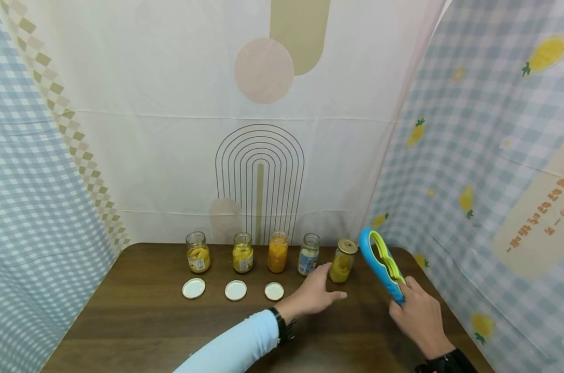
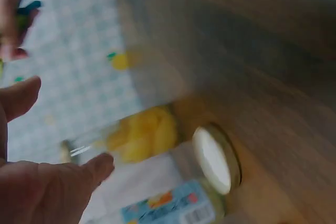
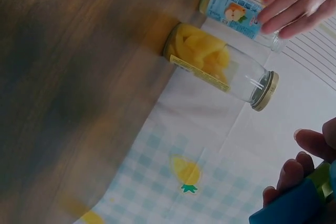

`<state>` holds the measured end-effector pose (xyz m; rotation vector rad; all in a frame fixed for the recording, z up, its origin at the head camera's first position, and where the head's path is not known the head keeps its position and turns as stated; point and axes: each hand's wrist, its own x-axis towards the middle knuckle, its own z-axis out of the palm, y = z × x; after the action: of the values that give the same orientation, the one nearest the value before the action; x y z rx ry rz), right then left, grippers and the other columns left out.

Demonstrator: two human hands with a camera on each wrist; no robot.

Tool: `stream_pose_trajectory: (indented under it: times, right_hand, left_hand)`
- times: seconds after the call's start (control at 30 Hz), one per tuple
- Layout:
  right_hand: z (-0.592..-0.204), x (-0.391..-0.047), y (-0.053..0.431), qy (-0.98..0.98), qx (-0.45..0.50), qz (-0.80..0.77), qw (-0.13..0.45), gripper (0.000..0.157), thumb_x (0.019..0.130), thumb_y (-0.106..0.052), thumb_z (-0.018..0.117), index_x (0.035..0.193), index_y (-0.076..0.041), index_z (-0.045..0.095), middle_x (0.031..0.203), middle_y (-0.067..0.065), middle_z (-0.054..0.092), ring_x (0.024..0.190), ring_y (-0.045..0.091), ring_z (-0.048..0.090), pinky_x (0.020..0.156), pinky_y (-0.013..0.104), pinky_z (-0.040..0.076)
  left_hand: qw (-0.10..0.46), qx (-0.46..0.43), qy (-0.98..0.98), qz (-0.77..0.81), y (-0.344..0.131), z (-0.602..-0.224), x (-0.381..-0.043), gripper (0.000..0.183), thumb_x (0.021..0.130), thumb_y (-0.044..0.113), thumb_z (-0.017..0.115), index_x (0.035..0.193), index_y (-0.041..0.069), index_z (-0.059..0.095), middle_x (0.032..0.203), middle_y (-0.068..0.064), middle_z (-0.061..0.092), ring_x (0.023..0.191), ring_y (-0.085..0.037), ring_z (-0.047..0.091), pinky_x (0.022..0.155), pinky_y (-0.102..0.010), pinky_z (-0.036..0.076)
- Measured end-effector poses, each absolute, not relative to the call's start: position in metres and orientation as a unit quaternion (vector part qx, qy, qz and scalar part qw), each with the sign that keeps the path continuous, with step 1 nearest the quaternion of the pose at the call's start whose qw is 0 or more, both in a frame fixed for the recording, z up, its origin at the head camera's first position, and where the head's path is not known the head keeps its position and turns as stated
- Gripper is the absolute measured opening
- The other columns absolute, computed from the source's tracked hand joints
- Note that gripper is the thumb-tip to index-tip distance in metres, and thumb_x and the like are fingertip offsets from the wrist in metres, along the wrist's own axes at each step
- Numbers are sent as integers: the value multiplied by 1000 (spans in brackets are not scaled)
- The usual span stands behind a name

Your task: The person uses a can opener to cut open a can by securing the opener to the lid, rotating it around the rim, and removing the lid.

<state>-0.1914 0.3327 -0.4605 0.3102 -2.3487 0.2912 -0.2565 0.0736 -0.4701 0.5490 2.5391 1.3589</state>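
My right hand [image 1: 419,314] grips a blue and green jar opener [image 1: 380,264] by its handle, raised over the table's right side. A glass jar of yellow fruit [image 1: 340,268] with a gold lid [image 3: 265,92] on it stands at the right end of a row of jars. My left hand [image 1: 314,292] reaches toward this jar, fingers and thumb spread, holding nothing. Just left of it is a lidless jar with a blue label [image 1: 307,259], partly behind the fingers. A loose lid [image 2: 215,158] lies before that jar in the left wrist view; my left hand hides it from the head view.
Farther left stand a lidless jar of orange fruit [image 1: 278,254] and two lidless jars of yellow fruit [image 1: 242,256] [image 1: 198,256]. In front of them lie three white-lined lids [image 1: 274,291] [image 1: 236,290] [image 1: 194,288]. Cloth curtains [image 1: 170,155] surround the brown wooden table [image 1: 146,321].
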Motion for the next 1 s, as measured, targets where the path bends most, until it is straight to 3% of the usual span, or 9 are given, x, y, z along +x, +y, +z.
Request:
stream_pose_trajectory:
  times: [0.07,0.2,0.5,0.77,1.0]
  right_hand:
    - [-462,-191,332,-916,119,116,366,44,71,7,69,68,-21,36,77,-4,27,64,0,8,56,22,14]
    - [-463,-190,331,-917,114,119,363,45,71,8,69,68,-21,35,77,-4,26,64,0,8,56,22,14]
    - [-466,-190,332,-923,106,123,350,45,73,8,71,67,-21,37,76,-4,27,61,-1,10,54,22,16]
    - [-464,-189,329,-920,109,128,355,50,72,9,70,68,-22,30,76,-4,26,63,-1,7,54,21,16]
    - [-465,-187,328,-926,94,127,344,52,73,7,71,69,-22,28,76,-4,27,62,-1,9,53,21,17]
  left_hand:
    - [101,174,863,464,86,-474,-266,94,99,45,76,170,7,25,176,-17,31,163,-36,33,130,-55,35]
    - [98,155,854,486,107,-478,-287,100,100,42,76,171,3,16,177,-23,22,165,-38,27,131,-54,33]
    - [72,106,829,544,142,-479,-317,84,94,26,84,159,0,37,157,-23,51,148,-40,51,121,-54,46]
    - [48,120,862,491,147,-516,-348,75,100,36,76,161,9,41,159,-17,50,146,-34,52,117,-52,49]
    - [65,166,837,517,132,-494,-329,70,103,31,73,159,4,41,158,-23,49,150,-41,48,122,-58,43]
